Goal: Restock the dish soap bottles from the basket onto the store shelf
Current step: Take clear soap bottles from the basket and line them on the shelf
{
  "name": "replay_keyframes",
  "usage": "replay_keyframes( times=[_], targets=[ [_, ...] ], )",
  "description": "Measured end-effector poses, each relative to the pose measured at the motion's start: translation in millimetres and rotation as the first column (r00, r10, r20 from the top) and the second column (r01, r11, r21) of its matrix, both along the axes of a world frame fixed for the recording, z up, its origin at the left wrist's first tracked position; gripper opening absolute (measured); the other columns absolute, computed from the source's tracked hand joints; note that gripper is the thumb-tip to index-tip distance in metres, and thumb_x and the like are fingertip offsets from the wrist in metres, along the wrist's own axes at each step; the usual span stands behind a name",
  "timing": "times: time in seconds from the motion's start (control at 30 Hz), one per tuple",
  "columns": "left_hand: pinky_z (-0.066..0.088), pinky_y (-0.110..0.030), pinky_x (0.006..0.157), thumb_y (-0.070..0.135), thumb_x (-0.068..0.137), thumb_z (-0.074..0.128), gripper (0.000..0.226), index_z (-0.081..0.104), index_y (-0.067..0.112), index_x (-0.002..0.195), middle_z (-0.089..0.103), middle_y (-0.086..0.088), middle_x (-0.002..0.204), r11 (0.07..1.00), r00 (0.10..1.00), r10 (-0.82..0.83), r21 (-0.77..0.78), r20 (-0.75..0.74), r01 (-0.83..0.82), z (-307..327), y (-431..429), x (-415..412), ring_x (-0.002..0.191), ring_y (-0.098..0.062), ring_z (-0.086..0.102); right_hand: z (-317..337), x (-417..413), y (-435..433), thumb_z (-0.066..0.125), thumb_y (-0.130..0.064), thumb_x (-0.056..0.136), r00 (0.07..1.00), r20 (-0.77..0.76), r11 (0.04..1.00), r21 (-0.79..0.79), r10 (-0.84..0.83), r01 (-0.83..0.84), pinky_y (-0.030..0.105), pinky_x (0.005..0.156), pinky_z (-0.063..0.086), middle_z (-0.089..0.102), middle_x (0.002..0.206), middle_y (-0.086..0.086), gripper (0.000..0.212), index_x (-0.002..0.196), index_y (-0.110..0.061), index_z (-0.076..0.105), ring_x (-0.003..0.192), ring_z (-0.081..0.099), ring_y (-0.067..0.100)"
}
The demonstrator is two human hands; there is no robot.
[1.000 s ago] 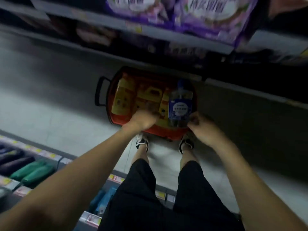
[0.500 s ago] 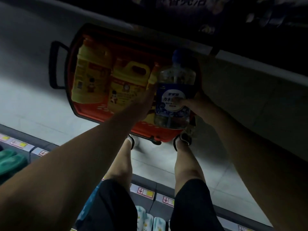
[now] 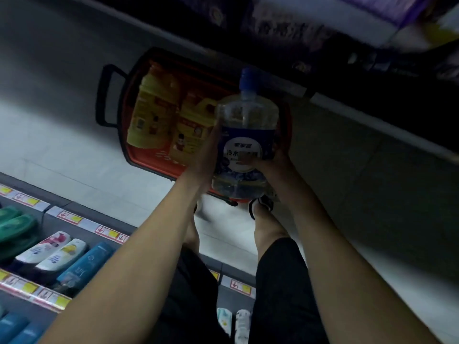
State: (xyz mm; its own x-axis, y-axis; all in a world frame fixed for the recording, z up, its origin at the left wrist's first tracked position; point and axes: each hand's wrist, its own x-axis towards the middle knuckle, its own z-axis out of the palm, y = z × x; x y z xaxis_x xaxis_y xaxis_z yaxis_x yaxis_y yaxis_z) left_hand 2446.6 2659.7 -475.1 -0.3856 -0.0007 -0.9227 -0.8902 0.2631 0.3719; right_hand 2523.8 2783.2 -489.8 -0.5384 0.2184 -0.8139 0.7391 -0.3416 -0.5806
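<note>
One blue-capped dish soap bottle (image 3: 244, 145) hung above the basket (image 3: 149, 158), my right grip (image 3: 272, 162) clamped round it, left grip (image 3: 205, 155) pressed flat against its side. Step, I judged: lift-out; next, carry to the shelf (image 3: 72, 218), set upright.

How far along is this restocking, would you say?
Done: nothing I can confirm as shelved. In hand: a clear blue-capped bottle, held by the left hand and right hand above the red basket. Left: shelving it, then at least two yellow bottles lying in the basket.
</note>
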Motion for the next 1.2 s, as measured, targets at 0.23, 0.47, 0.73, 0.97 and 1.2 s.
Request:
replay_keyframes(
  times=[0.23,0.47,0.73,0.97,1.2],
  targets=[
    [0.056,-0.047,0.096,0.05,0.097,0.058,0.05,0.051,0.018,0.136,0.068,-0.013,0.127,0.968,0.941,0.147,0.239,-0.304,-0.074,139,-54,-37,0.112,-0.029,0.07,140,-65,-38,0.088,-0.027,0.073,0.983,-0.171,0.997,-0.033,0.065,-0.072,0.022,0.075,0.06,0.071,0.119,-0.001,0.077,0.141,-0.02,0.05,0.094,0.073,0.004],
    [0.052,-0.039,0.103,0.042,0.096,0.056,0.051,0.043,0.032,0.145,0.064,0.003,0.138,0.911,0.751,0.311,0.409,-0.583,-0.059,314,-152,-57,0.126,-0.018,0.062,327,-127,-124,0.093,-0.032,0.058,0.835,-0.514,0.981,0.112,0.195,-0.159,0.051,0.086,0.06,0.074,0.111,0.002,0.073,0.12,-0.03,0.055,0.098,0.075,0.023],
    [0.045,-0.058,0.108,0.071,0.08,0.065,0.094,0.034,0.022,0.153,0.055,-0.011,0.147,0.798,0.486,0.577,0.58,-0.657,-0.164,430,-302,-63,0.133,-0.033,0.055,497,-183,-278,0.09,-0.045,0.065,0.468,-0.66,0.807,0.435,0.588,-0.4,0.04,0.086,0.06,0.074,0.103,-0.013,0.071,0.125,-0.044,0.052,0.092,0.073,0.005],
    [0.059,-0.042,0.089,0.067,0.075,0.074,0.093,0.042,0.019,0.148,0.063,-0.015,0.136,0.68,0.079,0.72,0.679,-0.689,-0.276,515,-443,-63,0.121,-0.034,0.064,579,-204,-428,0.075,-0.04,0.076,0.202,-0.764,0.675,0.373,0.613,-0.637,0.023,0.078,0.06,0.073,0.115,-0.016,0.068,0.138,-0.046,0.048,0.101,0.071,0.0],
    [0.059,-0.038,0.087,0.067,0.079,0.069,0.085,0.049,0.015,0.143,0.068,-0.013,0.13,0.645,-0.089,0.712,0.698,-0.697,-0.311,558,-544,-74,0.117,-0.03,0.068,603,-228,-528,0.08,-0.043,0.071,0.128,-0.78,0.542,0.296,0.612,-0.786,0.03,0.081,0.061,0.076,0.113,-0.003,0.056,0.124,-0.034,0.061,0.101,0.074,0.018]
  ],
)
